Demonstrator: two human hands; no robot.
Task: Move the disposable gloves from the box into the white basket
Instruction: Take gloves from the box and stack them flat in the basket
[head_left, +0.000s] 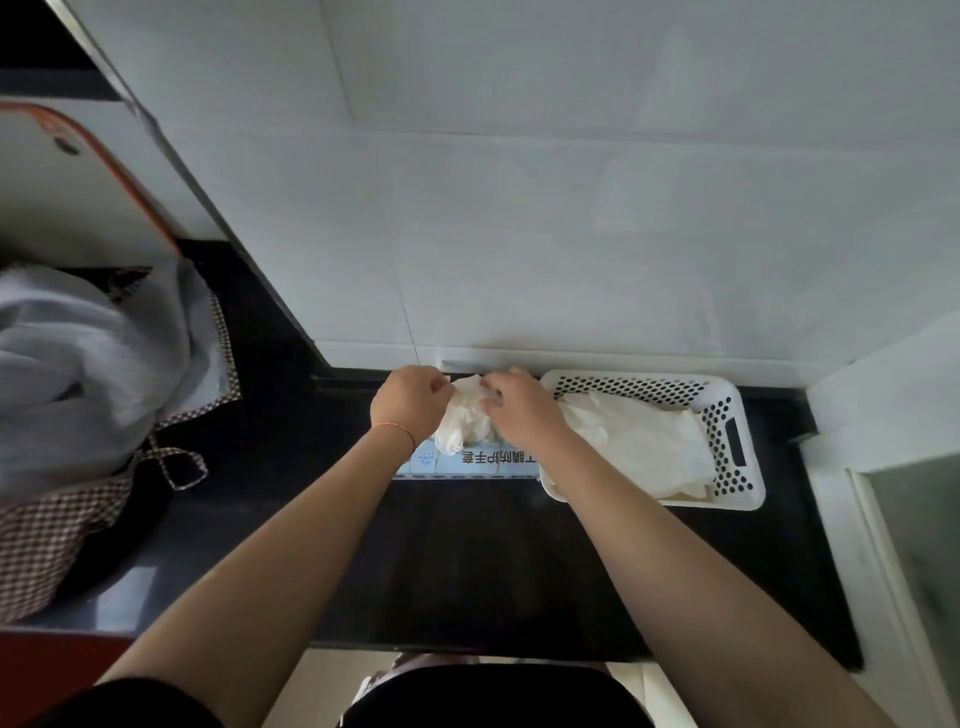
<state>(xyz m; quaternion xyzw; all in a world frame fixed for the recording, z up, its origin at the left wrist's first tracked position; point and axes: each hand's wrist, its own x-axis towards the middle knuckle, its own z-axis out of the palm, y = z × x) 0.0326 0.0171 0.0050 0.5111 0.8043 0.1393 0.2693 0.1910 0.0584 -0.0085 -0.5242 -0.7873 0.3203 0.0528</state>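
Head view looks straight down a white tiled wall (519, 208) onto a glossy black worktop (467, 561) that runs along its foot. Off to the left there's a big heap of pale fabric (78, 364) sitting with a brown checked cloth (47, 540), pretty blurry so can't say much more about it.

Next size down is the white basket (727, 410), the perforated plastic kind with a slot handle on its right end, pushed up near the wall on the right side of the worktop. It's already got a loose pile of white gloves (644, 441) lying in it.

Just beside the basket on its left, touching or near enough, is the glove box (467, 465), white and blue with printed characters along the near side. Both forearms reach out over the worktop and meet right above it.

Left hand (410, 402), with a thin orange string round the wrist, has its fingers curled and pinching a crumpled white glove (462, 421) that's bunched up out of the top of the box. Right hand (519, 410) is on the same glove from the other side, fingers curled onto it, forearm crossing over the basket's near left corner.
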